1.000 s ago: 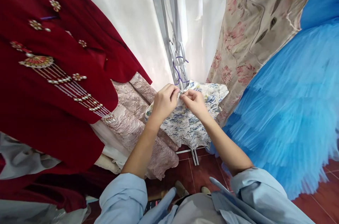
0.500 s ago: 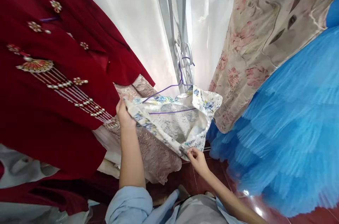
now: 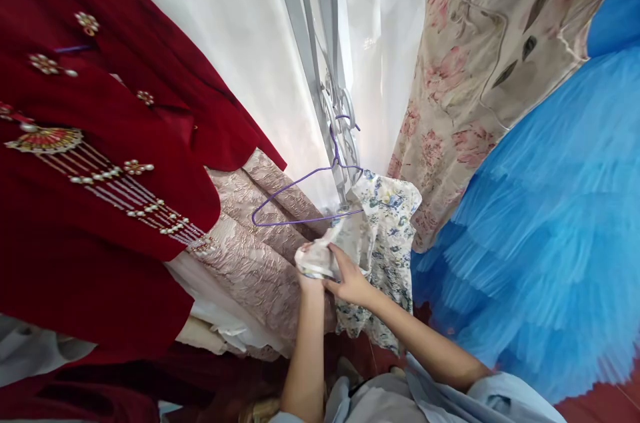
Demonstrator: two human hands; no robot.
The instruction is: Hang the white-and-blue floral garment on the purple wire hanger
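A white blouse [image 3: 387, 230] with a blue and yellow floral print hangs from the right arm of a purple wire hanger [image 3: 300, 220]. The hanger's left arm is bare. My left hand [image 3: 311, 282] is at the blouse's loose shoulder, bunched fabric covering most of its fingers. Just right of it, my right hand [image 3: 350, 282] grips the same bunched cloth between thumb and fingers. Both hands are below the hanger's lower bar, apart from it.
A grey metal stand [image 3: 305, 16] with white rings [image 3: 345, 106] bears the hanger. On the left hang a dark red beaded garment [image 3: 165, 210] and a pink brocade one [image 3: 250, 243]. A beige floral garment [image 3: 465, 90] and blue ruffled tulle [image 3: 540, 196] are close on the right.
The blouse's left shoulder has come off the hanger, leaving that arm bare. My left hand has moved right and down with the cloth, and my right hand has moved left beside it.
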